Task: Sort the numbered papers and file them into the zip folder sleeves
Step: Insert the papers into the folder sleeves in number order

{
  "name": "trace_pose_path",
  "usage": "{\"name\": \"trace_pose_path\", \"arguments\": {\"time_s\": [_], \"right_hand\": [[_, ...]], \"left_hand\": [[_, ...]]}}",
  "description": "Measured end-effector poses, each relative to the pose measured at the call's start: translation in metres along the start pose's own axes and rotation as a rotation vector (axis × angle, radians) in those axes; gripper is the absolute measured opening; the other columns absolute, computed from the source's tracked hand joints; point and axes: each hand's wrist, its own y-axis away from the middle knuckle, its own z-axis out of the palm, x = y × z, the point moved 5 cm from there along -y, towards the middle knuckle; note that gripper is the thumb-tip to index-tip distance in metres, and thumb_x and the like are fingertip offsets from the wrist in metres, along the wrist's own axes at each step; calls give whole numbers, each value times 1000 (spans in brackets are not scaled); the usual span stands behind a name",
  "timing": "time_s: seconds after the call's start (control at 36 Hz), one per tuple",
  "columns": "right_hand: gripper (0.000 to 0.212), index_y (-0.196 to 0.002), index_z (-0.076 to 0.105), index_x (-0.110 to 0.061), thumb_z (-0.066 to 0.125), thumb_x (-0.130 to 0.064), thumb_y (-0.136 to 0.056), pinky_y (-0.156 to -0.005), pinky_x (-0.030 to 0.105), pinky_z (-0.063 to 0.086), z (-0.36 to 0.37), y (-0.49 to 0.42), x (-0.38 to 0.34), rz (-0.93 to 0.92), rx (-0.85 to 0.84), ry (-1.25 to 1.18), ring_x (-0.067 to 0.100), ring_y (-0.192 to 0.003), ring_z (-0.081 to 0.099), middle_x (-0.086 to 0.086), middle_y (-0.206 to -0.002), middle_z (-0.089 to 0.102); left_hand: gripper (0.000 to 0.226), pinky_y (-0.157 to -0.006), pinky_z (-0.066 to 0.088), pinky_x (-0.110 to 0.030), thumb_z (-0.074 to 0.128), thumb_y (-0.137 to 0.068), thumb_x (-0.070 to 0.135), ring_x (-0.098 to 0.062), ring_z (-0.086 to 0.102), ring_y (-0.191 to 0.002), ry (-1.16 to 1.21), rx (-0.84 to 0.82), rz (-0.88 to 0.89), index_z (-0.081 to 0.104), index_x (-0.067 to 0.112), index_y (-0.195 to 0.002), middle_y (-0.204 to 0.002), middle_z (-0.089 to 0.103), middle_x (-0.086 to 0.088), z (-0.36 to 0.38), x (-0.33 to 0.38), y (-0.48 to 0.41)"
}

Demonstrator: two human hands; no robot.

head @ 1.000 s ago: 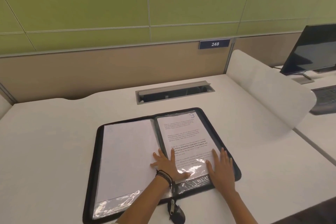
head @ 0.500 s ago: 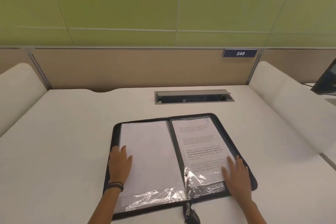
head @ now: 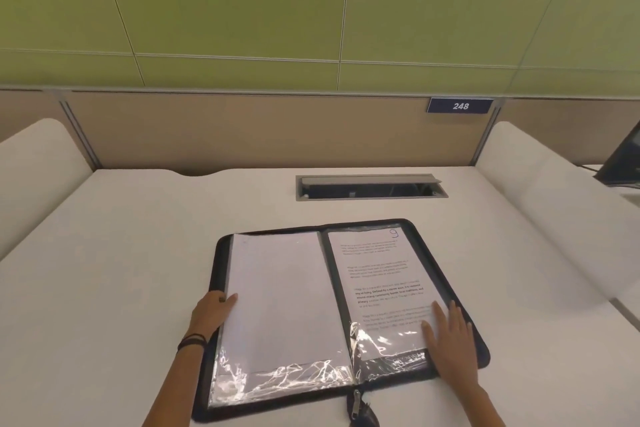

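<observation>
Left hand (head: 211,314) grips zip folder (head: 222,260) edge; right hand (head: 448,340) flat on sleeve (head: 377,274).

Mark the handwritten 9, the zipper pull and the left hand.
handwritten 9 (head: 394,233): head view, on the digit itself.
zipper pull (head: 356,398): head view, its metal slider.
left hand (head: 212,311): head view, back of the hand.

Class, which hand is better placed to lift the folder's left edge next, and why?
Probably left: the left hand grips the zip folder there, thumb on the blank sleeve; the right hand lies flat on page 9.
</observation>
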Motion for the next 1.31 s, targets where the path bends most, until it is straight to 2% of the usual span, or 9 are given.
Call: {"name": "trace_pose_path", "arguments": {"time_s": [0.14,0.25,0.44,0.58,0.75,0.89,1.08,1.22,1.31], "right_hand": [[55,-146,27,-18,40,-40,-97,-116,43,7,-2,-11,-1,38,-99,-80,27,-145,9,11,-156,13],[52,-143,33,-15,48,-29,-95,-115,46,7,-2,-9,1,50,-100,-178,27,-144,15,10,-155,17],[53,-142,35,-12,52,-25,-94,-114,50,10,-2,-6,0,82,-56,-297,30,-140,25,11,-151,28],[54,-139,37,-7,58,-13,-90,-103,46,36,-22,-3,-20,70,9,-589,33,-127,44,15,-139,45],[50,-139,40,-12,56,-19,-92,-97,37,40,-41,-1,-44,-19,37,-724,21,-124,45,-1,-135,45],[38,-127,49,-22,55,-10,-92,-95,36,48,-54,0,-58,-50,9,-853,8,-103,58,-9,-118,57],[36,-120,55,-26,61,-9,-89,-92,36,53,-69,9,-85,-152,-239,-917,11,-99,66,-9,-107,69],[64,-128,51,-24,60,-61,-76,-89,34,53,-87,30,-104,-199,-389,-1110,19,-104,65,-4,-116,67],[46,-126,52,-27,44,-52,-89,-80,31,54,-82,34,-99,-97,-435,-1152,22,-101,66,2,-113,68]], "left_hand": [[23,-80,38,-31,43,-99,28,-24,49,-89,12,-79,25,50,9,-88,-96,55,-8,-1,20,6],[46,-96,39,-33,48,-97,31,-31,51,-115,-66,-134,2,45,0,-130,-131,51,-16,0,25,9],[43,-98,42,-43,57,-93,27,-39,55,-107,74,-96,-33,54,-9,-116,-117,57,-26,-8,14,7],[49,-91,45,-38,56,-94,27,-39,52,-114,104,-167,-46,48,-12,-122,-122,55,-23,-12,13,11],[33,-64,42,-26,55,-95,22,-19,52,-66,143,-157,91,49,15,-63,-69,56,-5,-28,45,21],[32,-79,51,-38,57,-93,23,-29,66,-76,93,-149,253,51,9,-64,-75,69,-13,-37,96,34],[23,-66,58,-32,55,-93,19,-25,66,-65,122,-133,472,51,6,-75,-74,63,-14,-10,185,65],[17,-59,57,-23,55,-93,20,-16,67,-64,205,-139,548,51,14,-78,-81,64,-1,34,231,82],[19,-67,59,-31,54,-94,24,-18,67,-71,275,-120,538,49,20,-76,-84,66,-4,61,245,83]]}}
